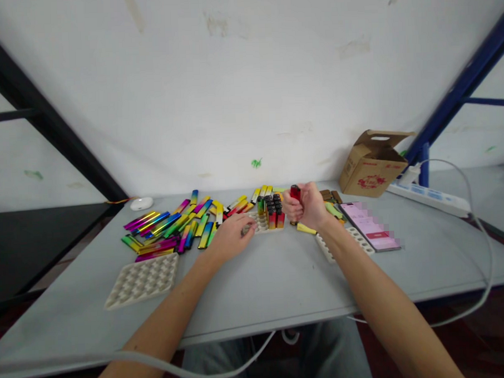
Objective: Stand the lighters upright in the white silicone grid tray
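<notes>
My right hand [307,206] is raised above the table, its fingers wrapped around an upright red lighter [295,192] with a black top. My left hand [230,237] rests low at the left end of a pale moulded tray [262,224]. Its fingers are curled round a small greyish end of something I cannot make out. In that tray several lighters [272,219] with red-to-yellow bodies and black tops stand upright, close together. A heap of loose shiny lighters [170,226] in many colours lies to the left of my left hand.
An off-white moulded tray [143,280] lies at front left. Another holed tray [360,240] sits under my right forearm, beside a phone [370,226]. Behind are a cardboard box [370,170], a power strip [430,197] and a white case [141,204]. A cable [489,256] loops at right.
</notes>
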{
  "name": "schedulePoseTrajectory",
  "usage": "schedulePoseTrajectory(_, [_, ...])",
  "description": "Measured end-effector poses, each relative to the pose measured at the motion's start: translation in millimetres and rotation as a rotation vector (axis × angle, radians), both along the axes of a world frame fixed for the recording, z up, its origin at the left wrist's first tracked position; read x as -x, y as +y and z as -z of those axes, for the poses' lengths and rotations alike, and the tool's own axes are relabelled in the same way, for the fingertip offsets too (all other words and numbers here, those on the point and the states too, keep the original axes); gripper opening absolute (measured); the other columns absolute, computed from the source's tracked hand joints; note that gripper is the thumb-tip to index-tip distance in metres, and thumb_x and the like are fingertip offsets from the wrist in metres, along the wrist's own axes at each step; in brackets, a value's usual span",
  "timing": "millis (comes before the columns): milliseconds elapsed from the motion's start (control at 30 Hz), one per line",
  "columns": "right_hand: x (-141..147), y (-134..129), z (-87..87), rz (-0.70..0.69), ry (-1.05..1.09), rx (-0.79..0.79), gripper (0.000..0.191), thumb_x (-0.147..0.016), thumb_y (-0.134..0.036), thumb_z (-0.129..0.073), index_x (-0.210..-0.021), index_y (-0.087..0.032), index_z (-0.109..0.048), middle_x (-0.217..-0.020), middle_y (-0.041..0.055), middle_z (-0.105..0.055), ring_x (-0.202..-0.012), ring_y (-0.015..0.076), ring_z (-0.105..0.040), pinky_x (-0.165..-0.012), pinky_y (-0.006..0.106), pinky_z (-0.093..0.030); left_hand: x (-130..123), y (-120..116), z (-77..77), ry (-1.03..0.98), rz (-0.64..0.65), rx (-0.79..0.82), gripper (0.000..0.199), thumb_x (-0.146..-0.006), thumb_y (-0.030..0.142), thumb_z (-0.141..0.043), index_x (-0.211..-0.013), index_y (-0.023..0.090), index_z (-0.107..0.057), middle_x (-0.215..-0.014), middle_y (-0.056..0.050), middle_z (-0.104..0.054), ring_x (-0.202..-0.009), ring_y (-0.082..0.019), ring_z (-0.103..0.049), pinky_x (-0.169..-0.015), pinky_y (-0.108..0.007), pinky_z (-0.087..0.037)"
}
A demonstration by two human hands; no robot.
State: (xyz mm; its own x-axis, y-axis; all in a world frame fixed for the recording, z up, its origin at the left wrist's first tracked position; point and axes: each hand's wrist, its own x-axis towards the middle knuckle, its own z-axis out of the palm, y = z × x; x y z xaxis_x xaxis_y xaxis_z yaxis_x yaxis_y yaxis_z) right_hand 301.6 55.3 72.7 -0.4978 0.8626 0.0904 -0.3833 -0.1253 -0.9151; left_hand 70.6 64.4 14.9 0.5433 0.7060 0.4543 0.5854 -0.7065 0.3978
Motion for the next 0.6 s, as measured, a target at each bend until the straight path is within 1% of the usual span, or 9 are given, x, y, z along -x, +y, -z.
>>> schedulePoseTrajectory(133, [-2.9,2.6,-2.3,0.111,-0.024,-0.073,0.04,-0.076,-0.053,-0.042,-0.054,-0.023,-0.029,-0.048,-0.0082,-0.015,-0.041,0.0066,-0.008,-0.035,0.018,-0.012,-0.3,-0.5,-0.5,-0.001,-0.006,-0.008,0.025,-0.092,0.032,-0.047,-0.091,0.019,-0.068,-0.095,-0.009,-0.071,-0.096,-0.023,-0.063,-0.092,-0.037,-0.047])
schedulePoseTrajectory(300, [-3.1,2.4,-1.6,0.156,-0.036,-0.064,0.034,-0.075,-0.049,-0.044,-0.057,-0.023,-0.031,-0.049,-0.0087,-0.016,-0.042,0.0068,-0.007,-0.036,0.018,-0.012,0.0,0.9,1.0,0.02,-0.004,-0.018,0.025,-0.092,0.031,-0.046,-0.091,0.018,-0.067,-0.095,-0.009,-0.071,-0.095,-0.023,-0.063,-0.091,-0.037,-0.048])
schedulePoseTrajectory(400, [0.1,1.5,1.5,0.139,-0.059,-0.054,0.03,-0.075,-0.045,-0.042,-0.058,-0.022,-0.032,-0.05,-0.0088,-0.016,-0.043,0.0072,-0.007,-0.037,0.018,-0.011,0.6,1.1,0.9,0.022,-0.004,-0.031,0.024,-0.092,0.03,-0.046,-0.091,0.018,-0.067,-0.095,-0.008,-0.071,-0.096,-0.022,-0.064,-0.092,-0.036,-0.048])
schedulePoseTrajectory(600, [0.9,1.9,8.6,0.037,-0.116,-0.051,0.028,-0.077,-0.044,-0.038,-0.06,-0.022,-0.033,-0.05,-0.0086,-0.017,-0.042,0.0075,-0.008,-0.037,0.019,-0.011,0.7,0.8,0.4,0.023,-0.018,-0.056,0.023,-0.092,0.03,-0.047,-0.09,0.018,-0.067,-0.095,-0.008,-0.071,-0.096,-0.021,-0.065,-0.091,-0.035,-0.049])
